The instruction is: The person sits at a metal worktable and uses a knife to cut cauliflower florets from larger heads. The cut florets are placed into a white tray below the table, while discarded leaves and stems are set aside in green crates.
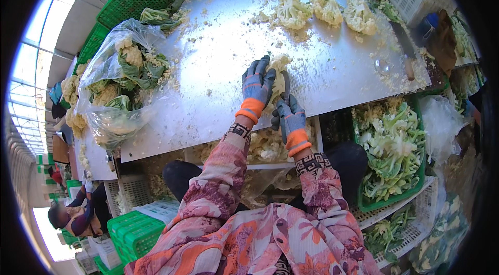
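Crumb-strewn table (338, 85), cauliflower piece (278, 81), pale cream, knobbly

Shiny metal table (218, 103), cauliflower pieces (359, 16), scattered crumbs (262, 17), wooden-handled knife (403, 45)

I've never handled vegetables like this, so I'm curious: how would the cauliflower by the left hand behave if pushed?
The cauliflower may be crumbly on its surface, as pale crumbs litter the table. It's probably fairly firm, since it shows no sag beside the left hand. Its uneven shape might make it rock rather than roll.
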`<state>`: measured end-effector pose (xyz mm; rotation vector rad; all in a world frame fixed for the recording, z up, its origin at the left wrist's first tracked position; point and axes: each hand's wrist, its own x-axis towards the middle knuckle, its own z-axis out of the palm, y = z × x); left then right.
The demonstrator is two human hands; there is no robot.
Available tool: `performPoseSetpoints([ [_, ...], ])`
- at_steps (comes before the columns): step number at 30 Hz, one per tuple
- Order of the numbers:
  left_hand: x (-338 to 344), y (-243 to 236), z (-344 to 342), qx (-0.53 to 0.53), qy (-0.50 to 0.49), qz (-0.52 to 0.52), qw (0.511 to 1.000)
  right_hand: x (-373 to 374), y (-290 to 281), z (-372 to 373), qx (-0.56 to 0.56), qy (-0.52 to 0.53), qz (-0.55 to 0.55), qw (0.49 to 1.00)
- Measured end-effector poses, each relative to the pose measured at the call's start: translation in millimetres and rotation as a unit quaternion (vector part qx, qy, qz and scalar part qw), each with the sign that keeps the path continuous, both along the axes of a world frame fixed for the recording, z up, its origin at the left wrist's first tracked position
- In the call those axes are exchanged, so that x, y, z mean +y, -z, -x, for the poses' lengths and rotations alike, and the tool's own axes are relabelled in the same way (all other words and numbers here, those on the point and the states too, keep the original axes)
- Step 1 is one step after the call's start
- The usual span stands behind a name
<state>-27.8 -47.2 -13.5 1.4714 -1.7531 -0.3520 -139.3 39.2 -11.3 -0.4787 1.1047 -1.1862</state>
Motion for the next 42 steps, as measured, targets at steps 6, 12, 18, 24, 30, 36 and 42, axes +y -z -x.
performPoseSetpoints([
  [6,4,12,-1,0.047,-0.002,0.042,0.998,-1,13,-5,0.038,0.003,0.028,0.999],
  [12,5,10,1,0.050,-0.002,0.051,0.997,-4,34,-12,0.185,-0.013,0.058,0.981],
  [18,1,17,-5,0.051,-0.009,0.051,0.997,-21,27,-14,0.125,-0.071,0.005,0.990],
  [24,7,13,-5,0.115,0.010,0.025,0.993,7,33,-14,0.147,-0.092,-0.014,0.985],
  [30,2,22,-14,0.210,0.000,0.002,0.978,23,-10,16,0.067,-0.124,-0.073,0.987],
  [36,-10,22,-40,0.380,-0.084,-0.089,0.917,25,-30,17,0.259,-0.206,0.014,0.944],
  [42,-2,24,-81,0.583,-0.113,-0.299,0.747,25,-26,0,0.594,-0.249,0.144,0.752],
])
